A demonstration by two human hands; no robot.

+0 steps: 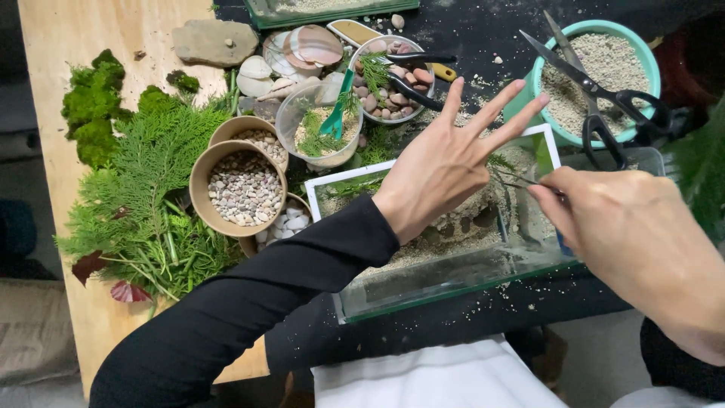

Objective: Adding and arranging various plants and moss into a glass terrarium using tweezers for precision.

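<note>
A dark, sand-strewn mat covers most of the bench (468,41), with a bare plywood strip (83,34) running down the left side. The biggest thing on it is the rectangular glass tank (453,276) right in front of the person, with a bed of pale sand and a few dark stones inside and a small green sprig near its back wall.

To the left lies a heap of cut fern-like greenery (147,196) and clumps of moss (94,106). At the upper right, a teal bowl of sand (604,72) carries black-handled scissors (596,94) across its rim. Between them crowd paper cups of pebbles (243,187), a clear cup holding sprigs and a green tool (317,125), a bowl of reddish stones (393,79), shells and a flat rock (215,41).

The left hand (445,166) hovers over the tank, fingers splayed wide and holding nothing, thumb tucked toward the right hand. The right hand (627,227) has its fingers pinched together on thin metal tweezers (521,181), whose tips point left into the tank; I cannot see whether they hold a sprig.

To my eye this is fine planting work. It would go best with the tweezers kept steep, the stem pushed well into the sand, then the grip eased before lifting out, so nothing drags loose. The free hand would do well to stay lifted clear of the sand and the plants already set.
</note>
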